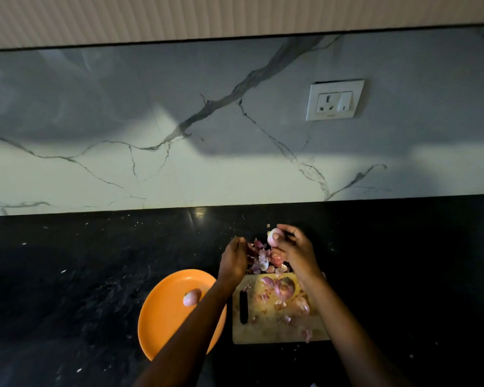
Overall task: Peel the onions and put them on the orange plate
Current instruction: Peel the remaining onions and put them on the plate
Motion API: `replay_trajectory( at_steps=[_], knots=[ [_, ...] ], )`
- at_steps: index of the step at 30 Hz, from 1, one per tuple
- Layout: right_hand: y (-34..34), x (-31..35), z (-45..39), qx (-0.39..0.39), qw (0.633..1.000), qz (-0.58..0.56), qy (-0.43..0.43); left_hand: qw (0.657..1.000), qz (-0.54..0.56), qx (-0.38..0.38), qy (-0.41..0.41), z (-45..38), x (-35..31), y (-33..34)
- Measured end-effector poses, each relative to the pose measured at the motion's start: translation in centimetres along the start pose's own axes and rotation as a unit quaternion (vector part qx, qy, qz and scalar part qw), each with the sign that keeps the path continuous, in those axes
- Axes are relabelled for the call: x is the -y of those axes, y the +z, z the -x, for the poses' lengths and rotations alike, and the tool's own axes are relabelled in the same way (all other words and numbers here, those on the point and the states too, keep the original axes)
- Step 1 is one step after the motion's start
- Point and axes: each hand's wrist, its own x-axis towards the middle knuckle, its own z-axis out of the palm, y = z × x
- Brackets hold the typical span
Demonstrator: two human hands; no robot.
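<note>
Right hand: raised over the far side of the worktop; a pale, mostly peeled onion is gripped at its curled fingertips, above the heap of skins.

Left hand: held just left of the heap, fingers curled downward toward it. Whether a scrap of skin is pinched in them cannot be told; the fingertips are seen from behind and in shadow.

Onion skins: a loose pink and white heap laid on the black worktop, touching the far edge of the cutting board and lying between the two hands.

Cutting board: light-coloured, with a dark slot handle at its left end, set near the front of the worktop and just right of the plate. On it are seen unpeeled reddish onions toward its far right corner, partly covered by the right forearm, together with scattered bits of skin.

Orange plate: set on the worktop just beside the board's left edge and partly crossed by the left forearm. One peeled onion is lying on it, toward its right side.

Backsplash: marble-patterned, rising from the worktop's far edge; a white wall socket with a switch is mounted on it, to the right.
</note>
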Motion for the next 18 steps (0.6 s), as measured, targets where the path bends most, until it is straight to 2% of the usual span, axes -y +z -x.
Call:
replay_trajectory(
  at_steps=[3, 7, 10, 18],
  knots=[
    [0.2, 0.4, 0.4, 0.013, 1.000, 0.009, -0.001, 0.999, -0.030, 0.024, -0.009, -0.2, 0.2, 0.1],
    [-0.2, -0.5, 0.4, -0.001, 0.991, 0.130, -0.023, 0.999, -0.049, 0.006, 0.002, 0.0, 0.1, -0.1],
    [-0.4, -1.4, 0.3, 0.017, 0.977, 0.206, -0.045, 0.998, -0.055, 0.001, -0.024, 0.2, 0.8, -0.2],
    [0.5, -1.6, 1.2, 0.007, 0.980, 0.194, -0.041, 0.998, -0.024, 0.031, -0.043, 0.7, 1.4, -0.5]
  ],
)
